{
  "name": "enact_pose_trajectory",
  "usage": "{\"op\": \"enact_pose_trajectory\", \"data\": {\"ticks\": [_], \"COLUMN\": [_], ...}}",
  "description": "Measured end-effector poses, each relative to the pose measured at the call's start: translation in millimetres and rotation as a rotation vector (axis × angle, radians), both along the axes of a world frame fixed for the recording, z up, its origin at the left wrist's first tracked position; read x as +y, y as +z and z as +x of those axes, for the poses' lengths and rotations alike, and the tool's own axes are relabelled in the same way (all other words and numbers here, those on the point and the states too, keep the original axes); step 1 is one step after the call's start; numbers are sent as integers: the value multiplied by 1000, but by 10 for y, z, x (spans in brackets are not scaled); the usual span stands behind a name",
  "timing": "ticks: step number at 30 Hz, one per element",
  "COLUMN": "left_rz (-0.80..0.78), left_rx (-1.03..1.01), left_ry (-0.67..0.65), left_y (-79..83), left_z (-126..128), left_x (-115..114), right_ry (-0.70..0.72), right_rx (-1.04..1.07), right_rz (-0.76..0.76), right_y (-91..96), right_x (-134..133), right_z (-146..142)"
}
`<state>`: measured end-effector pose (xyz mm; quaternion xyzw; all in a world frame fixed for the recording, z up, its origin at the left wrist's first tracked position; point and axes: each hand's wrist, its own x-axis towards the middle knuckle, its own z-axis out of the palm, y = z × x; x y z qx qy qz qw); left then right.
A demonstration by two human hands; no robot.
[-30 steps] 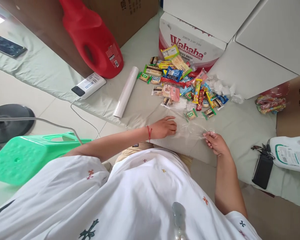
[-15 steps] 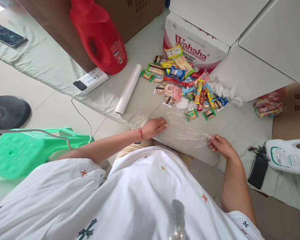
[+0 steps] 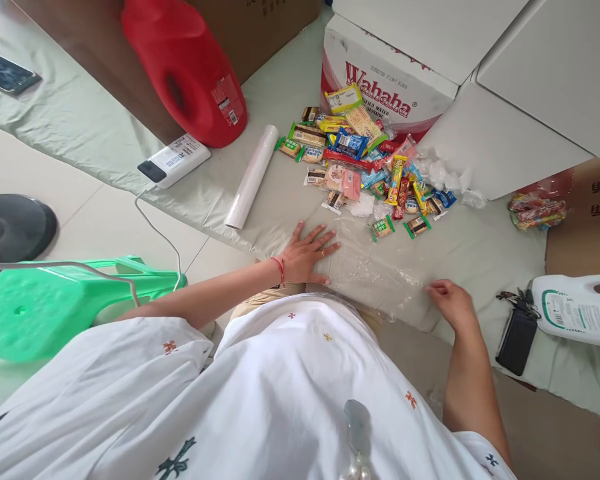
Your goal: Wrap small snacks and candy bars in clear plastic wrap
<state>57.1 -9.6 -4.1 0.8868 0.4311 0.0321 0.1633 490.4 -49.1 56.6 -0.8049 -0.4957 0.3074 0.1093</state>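
A sheet of clear plastic film (image 3: 375, 270) lies spread over the green cloth, wrinkled and shiny, between my two hands. My left hand (image 3: 307, 255) rests flat at the film's left end with its fingers spread wide. Just off the film's right end is my right hand (image 3: 450, 300), its fingers curled together and nothing visible in them. Beyond the film lies a heap of wrapped snacks (image 3: 363, 157), some in green, blue, red and yellow packets. A white roll of film (image 3: 251, 177) lies to the left of the heap.
A red jug (image 3: 195, 80) and a white power bank with a cable (image 3: 175, 160) are at the left. Behind the snacks stands a Wahaha carton (image 3: 380, 80). A white bottle (image 3: 575, 310), a black key case (image 3: 516, 340) and bagged snacks (image 3: 537, 212) sit right. A green stool (image 3: 80, 300) stands lower left.
My left hand has spread its fingers and flattened onto the film. My right hand has let go of the film's bunched end and moved slightly right; the film now lies flatter.
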Motion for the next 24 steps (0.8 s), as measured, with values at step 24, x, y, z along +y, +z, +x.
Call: {"op": "enact_pose_trajectory", "data": {"ticks": [24], "left_rz": [-120], "left_rx": [-86], "left_ry": [-18], "left_y": [39], "left_z": [-177], "left_x": [60], "right_ry": [493], "right_rx": [-288], "right_rz": [485], "right_y": [577], "right_x": [2601], "right_z": [-1766]}}
